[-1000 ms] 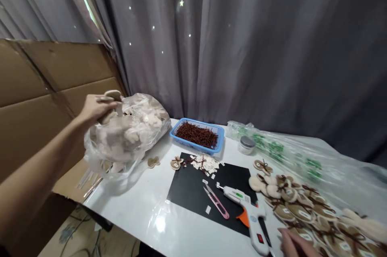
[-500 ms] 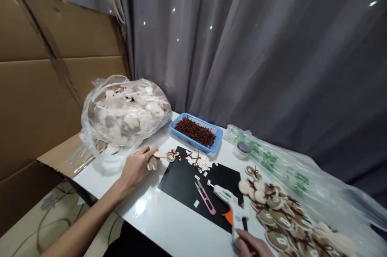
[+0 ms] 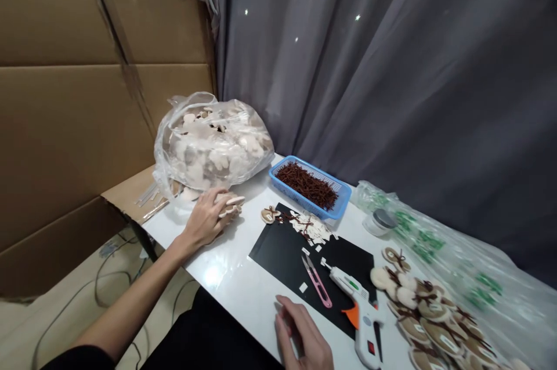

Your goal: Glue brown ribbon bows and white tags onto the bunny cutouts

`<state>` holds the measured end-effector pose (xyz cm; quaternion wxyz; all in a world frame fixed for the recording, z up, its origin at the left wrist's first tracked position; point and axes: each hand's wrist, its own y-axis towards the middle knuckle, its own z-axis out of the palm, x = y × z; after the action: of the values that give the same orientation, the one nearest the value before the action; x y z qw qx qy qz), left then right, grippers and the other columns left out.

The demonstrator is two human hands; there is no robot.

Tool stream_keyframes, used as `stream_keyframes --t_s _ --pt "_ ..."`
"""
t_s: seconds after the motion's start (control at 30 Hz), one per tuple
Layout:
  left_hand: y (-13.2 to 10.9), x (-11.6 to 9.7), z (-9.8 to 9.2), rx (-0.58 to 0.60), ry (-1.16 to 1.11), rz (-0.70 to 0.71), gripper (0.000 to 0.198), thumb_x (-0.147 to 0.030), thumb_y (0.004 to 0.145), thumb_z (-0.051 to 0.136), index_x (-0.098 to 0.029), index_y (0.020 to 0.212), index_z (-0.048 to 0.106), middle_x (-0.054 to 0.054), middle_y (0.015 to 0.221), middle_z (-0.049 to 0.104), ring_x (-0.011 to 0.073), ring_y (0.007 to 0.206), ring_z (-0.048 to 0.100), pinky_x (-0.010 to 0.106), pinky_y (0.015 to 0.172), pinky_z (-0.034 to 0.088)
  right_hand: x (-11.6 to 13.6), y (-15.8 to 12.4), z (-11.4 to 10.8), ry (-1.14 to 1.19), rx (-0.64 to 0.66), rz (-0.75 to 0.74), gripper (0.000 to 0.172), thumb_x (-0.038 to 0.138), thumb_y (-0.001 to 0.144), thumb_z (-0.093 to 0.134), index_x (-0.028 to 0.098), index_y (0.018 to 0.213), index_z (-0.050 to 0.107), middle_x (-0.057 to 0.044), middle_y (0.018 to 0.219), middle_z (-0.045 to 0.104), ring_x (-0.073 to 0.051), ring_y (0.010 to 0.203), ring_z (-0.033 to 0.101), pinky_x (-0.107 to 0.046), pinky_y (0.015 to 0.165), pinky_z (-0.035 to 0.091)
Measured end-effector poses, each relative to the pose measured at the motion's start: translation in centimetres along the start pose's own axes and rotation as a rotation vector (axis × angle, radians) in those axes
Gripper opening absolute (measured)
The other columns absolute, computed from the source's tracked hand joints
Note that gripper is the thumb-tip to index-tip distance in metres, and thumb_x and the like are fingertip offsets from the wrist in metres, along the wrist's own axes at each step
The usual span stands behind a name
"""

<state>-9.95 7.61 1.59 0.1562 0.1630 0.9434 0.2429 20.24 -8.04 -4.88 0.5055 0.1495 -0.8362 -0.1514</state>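
Beige felt cutouts (image 3: 232, 203), left of centre beside the bag, are pinched by curled fingers of the left hand (image 3: 204, 220). The right hand (image 3: 304, 338) rests loosely spread, lower centre. A slack pinch could scatter them.

L hand (image 3: 208, 217) curled, R hand (image 3: 305, 336) flat

Blue basket (image 3: 343, 199), dark brown strips (image 3: 307, 184); black mat (image 3: 282, 251); pink snips (image 3: 317, 284); white-orange glue gun (image 3: 359, 315); grey curtain (image 3: 391, 68).
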Motion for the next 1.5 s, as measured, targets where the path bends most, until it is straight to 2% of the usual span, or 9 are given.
stream_keyframes --t_s 0.17,0.4,0.5,0.67,0.73,0.97,1.17,1.33,1.5 --pt "0.2 -0.7 -0.3 -0.082 -0.084 0.029 0.039 -0.034 0.113 0.045 -0.020 0.143 0.067 0.016 0.134 0.068 0.0309 0.123 0.065 0.047 0.107 0.054 0.7 0.6 0.3 -0.224 0.001 -0.172 0.033 0.029 0.115 0.044 0.024 0.093 0.069 -0.002 0.074 0.071 -0.017 0.061 0.070 -0.024 0.059 0.055" --pt "-1.4 -3.7 -1.6 0.012 -0.171 0.293 0.056 -0.015 0.108 0.048 -0.029 0.162 0.051 0.014 0.146 0.069 0.0290 0.136 0.066 0.046 0.112 0.056 1.5 1.0 1.5 -0.598 0.081 -0.179 0.055 0.034 0.116 0.041 0.026 0.064 0.056 -0.001 0.049 0.059 -0.017 0.036 0.053 -0.036 0.046 0.020" --pt "-2.7 -4.5 -1.7 0.112 -0.136 0.419 0.070 -0.002 0.102 0.042 -0.032 0.166 0.046 0.014 0.151 0.066 0.0284 0.144 0.062 0.047 0.115 0.056 2.0 1.8 0.7 -0.537 0.246 0.008 0.053 0.038 0.112 0.050 0.026 0.059 0.051 -0.004 0.050 0.062 -0.020 0.040 0.058 -0.035 0.048 0.019" --pt "-4.0 -3.7 -1.0 0.229 -0.062 0.313 0.061 -0.006 0.105 0.043 -0.029 0.160 0.053 0.015 0.155 0.063 0.0305 0.145 0.061 0.050 0.117 0.054 3.0 5.1 -2.0 0.073 0.703 0.709 0.057 0.053 0.108 0.049 0.026 0.058 0.048 0.000 0.046 0.058 -0.015 0.035 0.053 -0.024 0.041 0.028" --pt "-4.5 -3.2 -0.7 0.244 -0.044 0.262 0.062 -0.006 0.103 0.045 -0.028 0.160 0.052 0.015 0.157 0.061 0.0325 0.146 0.058 0.052 0.118 0.053 3.1 6.2 -2.7 0.227 0.788 0.826 0.058 0.056 0.107 0.048 0.024 0.058 0.051 0.001 0.044 0.059 -0.012 0.030 0.049 -0.021 0.037 0.024" --pt "-5.6 -3.7 -1.3 0.305 -0.148 0.183 0.054 -0.028 0.107 0.055 -0.028 0.162 0.050 0.017 0.161 0.054 0.0373 0.150 0.051 0.056 0.121 0.047 3.4 7.1 -2.0 0.166 0.717 0.820 0.061 0.053 0.106 0.051 0.024 0.053 0.044 0.001 0.037 0.056 -0.010 0.026 0.047 -0.018 0.037 0.027" --pt "-6.4 -4.2 -3.2 0.343 -0.265 0.106 0.074 -0.060 0.098 0.074 -0.029 0.161 0.051 0.017 0.163 0.051 0.0392 0.152 0.047 0.055 0.123 0.043 2.2 6.2 -0.9 0.170 0.540 0.783 0.059 0.069 0.101 0.053 0.026 0.061 0.042 0.003 0.040 0.054 -0.012 0.025 0.047 -0.021 0.032 0.023" --pt "-7.6 -2.3 -3.9 0.069 -0.204 -0.155 0.032 -0.038 0.113 0.044 -0.022 0.107 0.072 0.010 0.115 0.072 0.0257 0.112 0.067 0.039 0.101 0.054 1.8 4.9 -0.2 0.100 0.285 0.629 0.060 0.071 0.100 0.052 0.027 0.063 0.036 0.005 0.046 0.050 -0.011 0.031 0.047 -0.022 0.037 0.033" --pt "-6.8 2.2 -4.3 -0.001 -0.040 -0.260 0.028 -0.035 0.107 0.047 -0.021 0.096 0.068 0.009 0.096 0.071 0.0277 0.092 0.066 0.043 0.090 0.054 3.0 6.2 -1.1 0.049 0.637 0.786 0.058 0.057 0.104 0.053 0.025 0.057 0.041 0.002 0.041 0.054 -0.012 0.028 0.050 -0.020 0.034 0.027"
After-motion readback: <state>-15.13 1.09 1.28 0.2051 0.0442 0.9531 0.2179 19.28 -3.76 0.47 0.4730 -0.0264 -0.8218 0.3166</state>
